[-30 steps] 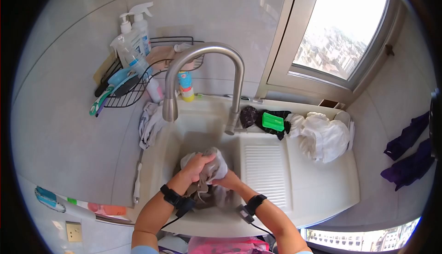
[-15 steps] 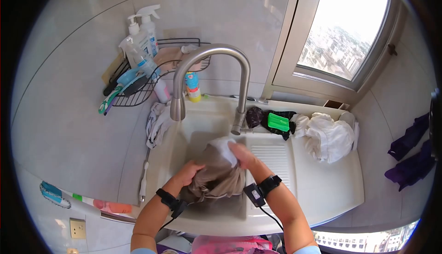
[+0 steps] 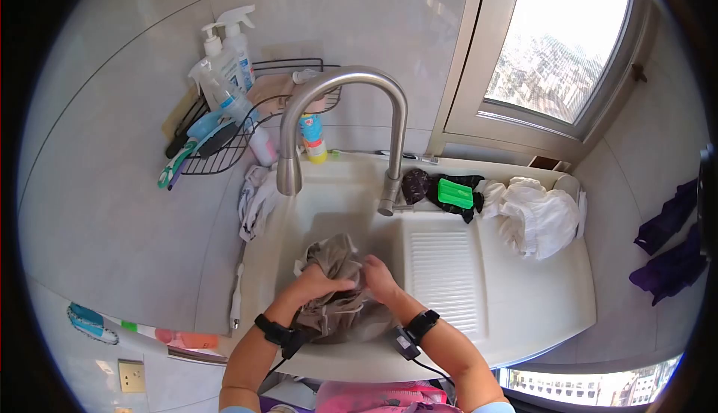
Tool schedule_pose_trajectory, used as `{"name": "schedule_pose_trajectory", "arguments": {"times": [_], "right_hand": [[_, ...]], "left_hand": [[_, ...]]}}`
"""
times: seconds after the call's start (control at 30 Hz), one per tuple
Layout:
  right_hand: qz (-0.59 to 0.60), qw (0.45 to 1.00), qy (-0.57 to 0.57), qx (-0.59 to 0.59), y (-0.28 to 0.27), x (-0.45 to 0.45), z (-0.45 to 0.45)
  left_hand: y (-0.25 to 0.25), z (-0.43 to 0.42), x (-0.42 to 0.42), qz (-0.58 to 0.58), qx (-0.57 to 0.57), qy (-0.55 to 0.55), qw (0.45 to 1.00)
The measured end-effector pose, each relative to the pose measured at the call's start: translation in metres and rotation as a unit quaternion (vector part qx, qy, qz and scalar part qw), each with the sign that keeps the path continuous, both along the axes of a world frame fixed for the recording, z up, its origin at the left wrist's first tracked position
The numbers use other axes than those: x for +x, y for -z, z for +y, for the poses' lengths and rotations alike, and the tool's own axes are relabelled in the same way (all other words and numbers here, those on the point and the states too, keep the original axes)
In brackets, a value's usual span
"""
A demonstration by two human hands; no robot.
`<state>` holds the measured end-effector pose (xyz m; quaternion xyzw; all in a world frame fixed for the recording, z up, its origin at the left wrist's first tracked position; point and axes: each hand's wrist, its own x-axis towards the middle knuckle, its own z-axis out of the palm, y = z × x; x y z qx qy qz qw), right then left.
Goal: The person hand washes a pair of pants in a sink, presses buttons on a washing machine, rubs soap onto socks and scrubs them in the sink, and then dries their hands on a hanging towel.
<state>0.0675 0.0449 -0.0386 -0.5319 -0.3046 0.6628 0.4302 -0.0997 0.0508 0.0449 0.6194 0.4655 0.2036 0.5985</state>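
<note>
A bunched greyish-brown cloth garment point(image 3: 333, 316) with pale edging is held down in the left basin of the white sink point(image 3: 535, 312). My left hand point(image 3: 321, 282) is closed over its upper part, fingers pointing right. Close by on the right, my right hand point(image 3: 380, 277) grips the garment's right side, with its fingertips partly hidden. Above the basin arches a steel faucet point(image 3: 400, 125), its spout over the back left of the basin. A dark band with a small box and cable is strapped to each wrist.
Right of the basin is a ribbed washboard point(image 3: 443, 282). Behind it, a green soap dish point(image 3: 455, 194) rests on dark cloth, beside white clothes point(image 3: 542, 218). A wire rack point(image 3: 217, 160) with bottles and brushes hangs at left. Purple cloth point(image 3: 669, 263) hangs at right.
The garment has gone from spread out with a white part uppermost to bunched lower in the basin. My hands have come closer together, the right one moving down and left.
</note>
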Motion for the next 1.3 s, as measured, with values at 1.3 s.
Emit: {"name": "schedule_pose_trajectory", "arguments": {"times": [1.3], "right_hand": [[-0.64, 0.55, -0.454, 0.286, 0.14, 0.001, -0.048]], "left_hand": [[0.082, -0.046, 0.047, -0.303, -0.442, -0.13, 0.834]]}}
